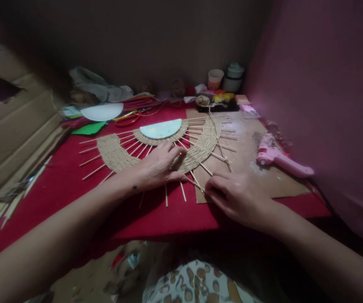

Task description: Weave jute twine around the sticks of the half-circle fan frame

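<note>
Right grip (236,195) pinching thin beige twine (195,182) by the stick ends. Left grip (157,166): fingers spread, flat on tan woven half-ring (202,150) with pale wooden sticks (183,191), on red-clothed counter (121,223). Right of grips: pink glue gun (285,163), brown cardboard (247,181). Beyond: pale-blue half-disc (160,129), black tray (212,109) holding twine ball (203,100), then white-orange cup (215,81), grey-green lidded jar (232,80); contents of both unclear.
</note>
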Demonstrator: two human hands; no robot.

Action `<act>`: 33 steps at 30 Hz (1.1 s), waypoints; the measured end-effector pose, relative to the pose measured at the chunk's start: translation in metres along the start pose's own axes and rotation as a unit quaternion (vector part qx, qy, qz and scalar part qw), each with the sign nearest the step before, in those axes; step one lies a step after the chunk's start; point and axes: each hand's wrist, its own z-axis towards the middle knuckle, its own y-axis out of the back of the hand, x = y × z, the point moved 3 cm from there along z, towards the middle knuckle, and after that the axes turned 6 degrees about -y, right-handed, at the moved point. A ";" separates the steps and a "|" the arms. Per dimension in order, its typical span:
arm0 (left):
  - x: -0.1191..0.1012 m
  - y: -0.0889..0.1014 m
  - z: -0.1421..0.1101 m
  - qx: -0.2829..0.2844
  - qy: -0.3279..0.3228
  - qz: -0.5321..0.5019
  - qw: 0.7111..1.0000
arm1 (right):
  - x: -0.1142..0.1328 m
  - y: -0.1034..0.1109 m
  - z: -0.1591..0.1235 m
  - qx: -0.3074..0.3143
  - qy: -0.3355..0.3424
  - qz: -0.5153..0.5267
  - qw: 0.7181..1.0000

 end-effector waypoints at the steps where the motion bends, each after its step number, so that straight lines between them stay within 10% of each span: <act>1: 0.000 0.000 0.000 0.002 0.006 -0.011 1.000 | 0.000 -0.002 -0.003 0.004 0.005 0.002 1.000; 12: -0.003 -0.001 -0.002 -0.018 0.005 -0.006 1.000 | 0.006 -0.005 -0.007 -0.039 0.070 -0.132 0.988; 33: -0.006 -0.004 -0.005 -0.035 -0.019 0.028 0.999 | -0.025 0.020 0.057 -0.056 -0.041 -0.279 0.958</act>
